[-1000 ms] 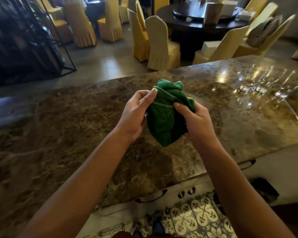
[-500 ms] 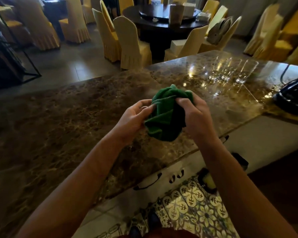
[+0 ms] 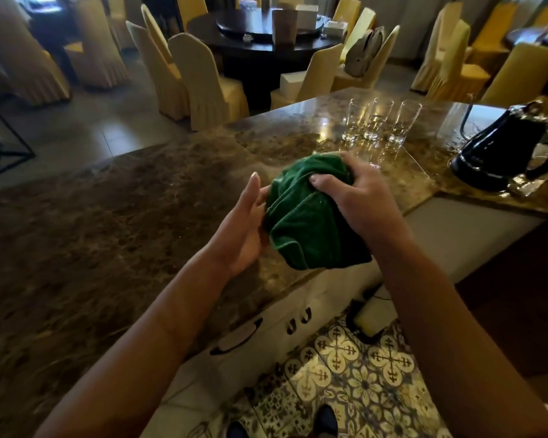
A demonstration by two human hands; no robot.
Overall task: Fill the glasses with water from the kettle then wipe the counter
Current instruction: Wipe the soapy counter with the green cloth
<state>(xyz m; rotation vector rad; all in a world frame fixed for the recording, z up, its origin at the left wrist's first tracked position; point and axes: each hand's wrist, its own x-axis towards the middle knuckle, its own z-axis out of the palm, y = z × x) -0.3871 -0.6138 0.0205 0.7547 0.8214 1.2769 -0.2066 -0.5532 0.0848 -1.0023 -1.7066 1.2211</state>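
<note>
Cloth noted nearest: green, bunched, held above near edge of counter, not yet pressed to stone. Right hand is clenched over top of bundle, thumb dug into folds. Left hand is flat-palmed, fingers extended, resting against cloth's side w/o being closed round it. One loose corner is seen hanging below the bundle.

Risks, as judged: cloth is carried by one hand only, so a slack squeeze could let it drop to tiled floor past counter edge. If wiping is swept rightward w/o care, glasses could be clipped and tipped; they are tall, narrow, set touching in a row of three, so one knock would prob. take the others. Kettle sits further right near the far corner, handle toward counter's end; cord or base cannot be made out clearly, so a snag can't be ruled out. Whether glasses are filled cannot be told; only bright glints at bases are visible. Wet patches on stone not distinguishable from reflections.

Surface: dark brown veined marble, polished, strong glare around glasses. Counter turns a corner approx. where kettle stands. White cabinet fronts w/ dark handles are seen below the edge.

Room beyond: dining hall, dim. Round dark table w/ boxes on top is ringed by chairs in yellow-cream covers; more such chairs at left and far right. Grey bag is hung on one chair back. Black metal frame at far left, purpose unclear.
</note>
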